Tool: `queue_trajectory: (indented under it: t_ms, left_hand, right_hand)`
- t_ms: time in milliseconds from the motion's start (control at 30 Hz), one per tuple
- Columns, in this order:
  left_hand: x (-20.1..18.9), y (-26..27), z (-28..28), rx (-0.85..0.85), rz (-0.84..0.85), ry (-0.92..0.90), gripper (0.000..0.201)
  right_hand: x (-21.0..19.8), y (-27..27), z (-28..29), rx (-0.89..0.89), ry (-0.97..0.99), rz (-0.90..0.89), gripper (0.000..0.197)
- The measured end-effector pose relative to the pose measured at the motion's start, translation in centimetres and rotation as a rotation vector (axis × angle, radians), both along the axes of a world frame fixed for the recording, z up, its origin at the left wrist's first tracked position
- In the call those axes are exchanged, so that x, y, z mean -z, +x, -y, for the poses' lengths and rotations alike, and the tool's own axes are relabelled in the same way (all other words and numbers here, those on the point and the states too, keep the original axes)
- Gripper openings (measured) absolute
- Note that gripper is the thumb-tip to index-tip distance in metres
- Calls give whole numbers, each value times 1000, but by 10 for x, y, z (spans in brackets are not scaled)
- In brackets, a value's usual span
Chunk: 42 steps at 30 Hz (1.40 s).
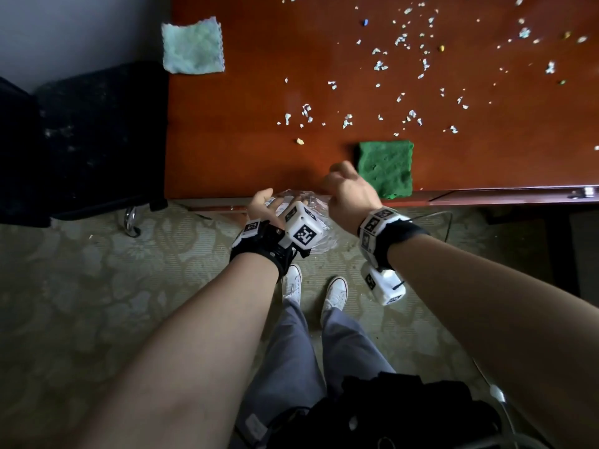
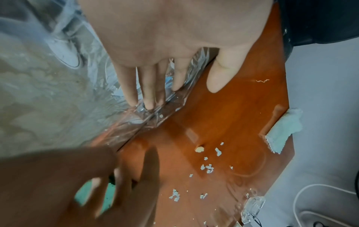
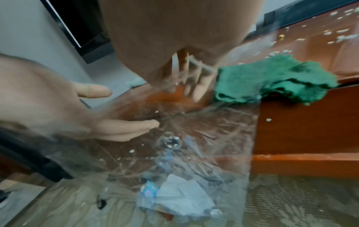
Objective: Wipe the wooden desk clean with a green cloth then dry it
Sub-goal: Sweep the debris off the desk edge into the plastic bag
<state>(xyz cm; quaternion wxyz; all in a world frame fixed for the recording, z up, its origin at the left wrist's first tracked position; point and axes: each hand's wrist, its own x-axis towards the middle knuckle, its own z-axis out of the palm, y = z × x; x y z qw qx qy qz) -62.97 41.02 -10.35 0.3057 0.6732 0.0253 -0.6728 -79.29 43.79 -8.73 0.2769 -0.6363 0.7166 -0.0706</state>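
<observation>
Along the near desk [image 1: 246, 140] edge, straight fingers [image 2: 149, 92] of the left hand [image 1: 264, 205] hold a clear bag [image 1: 311, 197] open, the right hand [image 1: 351, 192] too blurred to tell; scraps [image 1: 411, 115] lie unswept, green cloth [image 1: 385, 168] unused.

The right hand [image 3: 174, 43] fills the top of the view, its blurred fingers [image 3: 200, 86] pointing down at the tabletop [image 3: 310, 46] edge. Just beside them a rumpled green cloth [image 3: 272, 79] droops over that edge. From the left, the left hand [image 3: 58, 99] reaches in with straight fingers against a clear plastic bag [image 3: 204, 145] hanging below the edge. Crumpled paper [image 3: 184, 198] lies in the bag. White scraps [image 3: 345, 37] dot the tabletop; patterned carpet [image 3: 301, 199] lies below.
</observation>
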Motion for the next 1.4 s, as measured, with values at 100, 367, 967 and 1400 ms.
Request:
queue_trajectory:
  t_ms: [100,367,967,1400]
  left_hand:
    - [-13,-8,-6,-107,-60,-39,60]
    - [-18,-10,4,-116,-159,20,73]
    - [-12,-6,32,-7,-57,43,79]
    - [-13,-7,20,-128,-308,84,72]
  right_hand:
    - [-6,-27,-7,45,-73,-223,67]
    - [28,-78,-26,-109,156,-442,102]
    - [-18,-69,44,527,-170,104,28]
    - [-10,-44,127,685,-63,231,36]
